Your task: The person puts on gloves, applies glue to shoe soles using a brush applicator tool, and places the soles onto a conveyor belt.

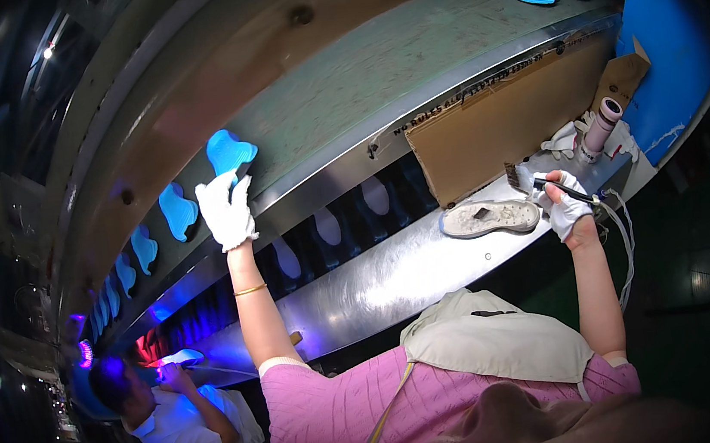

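My left hand (227, 211), in a white glove, reaches far over the belt. Its fingers close on the near end of a blue shoe sole (229, 151), which rests at the belt's edge. My right hand (566, 204), also gloved in white with bare fingertips showing, grips a brush (566, 189) by its black handle. Thin pale tubes run down from the handle's rear. The dark bristles hang just over the toe-side edge of a greyish-white shoe sole (488, 218) lying flat on the metal ledge; contact cannot be made out.
More blue soles (177, 211) line the green belt (340, 76) leftward, with others at far right. A cardboard sheet (509, 123) leans behind the ledge (377, 267). A pink bottle (601, 126) stands by crumpled cloths. Pale soles sit on a lower shelf. Another person (190, 420) works at left.
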Demonstrator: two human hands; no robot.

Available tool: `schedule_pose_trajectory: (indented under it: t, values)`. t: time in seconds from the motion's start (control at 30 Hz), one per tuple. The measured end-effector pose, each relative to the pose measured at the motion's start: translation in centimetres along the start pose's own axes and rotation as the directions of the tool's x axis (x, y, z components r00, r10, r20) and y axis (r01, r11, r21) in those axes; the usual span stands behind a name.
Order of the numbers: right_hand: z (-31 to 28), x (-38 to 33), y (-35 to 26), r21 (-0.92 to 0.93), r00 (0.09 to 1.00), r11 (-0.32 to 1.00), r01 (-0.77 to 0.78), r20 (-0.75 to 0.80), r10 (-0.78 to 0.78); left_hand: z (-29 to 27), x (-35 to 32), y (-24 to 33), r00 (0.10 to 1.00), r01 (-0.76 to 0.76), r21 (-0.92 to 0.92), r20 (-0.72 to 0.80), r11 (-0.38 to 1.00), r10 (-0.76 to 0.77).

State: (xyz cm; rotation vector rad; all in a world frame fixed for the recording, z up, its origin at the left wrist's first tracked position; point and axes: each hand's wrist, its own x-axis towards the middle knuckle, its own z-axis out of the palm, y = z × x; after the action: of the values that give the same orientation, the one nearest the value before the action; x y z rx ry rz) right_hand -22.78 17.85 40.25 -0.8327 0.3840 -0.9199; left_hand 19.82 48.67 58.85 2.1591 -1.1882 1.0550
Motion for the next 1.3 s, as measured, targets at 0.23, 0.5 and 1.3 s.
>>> schedule_pose_trajectory:
  t: [0.23,0.5,1.3]
  values:
    - [0.7,-2.2,-1.2,-0.014,0.998,0.999,-0.034,-0.057,0.034,-3.3,3.5,5.9,0.917,-0.311,-0.951,-0.301,0.005,-0.262]
    - [3.9,-6.0,-4.4,-0.176,0.985,0.969,0.174,0.038,-0.170,7.1,-0.1,19.7,0.683,0.626,0.054,0.444,-0.778,0.580]
    - [9.0,-5.0,-3.7,-0.731,0.694,0.328,0.599,0.269,-0.668,7.8,-11.1,33.3,0.486,0.693,-0.014,0.747,-0.721,0.453]
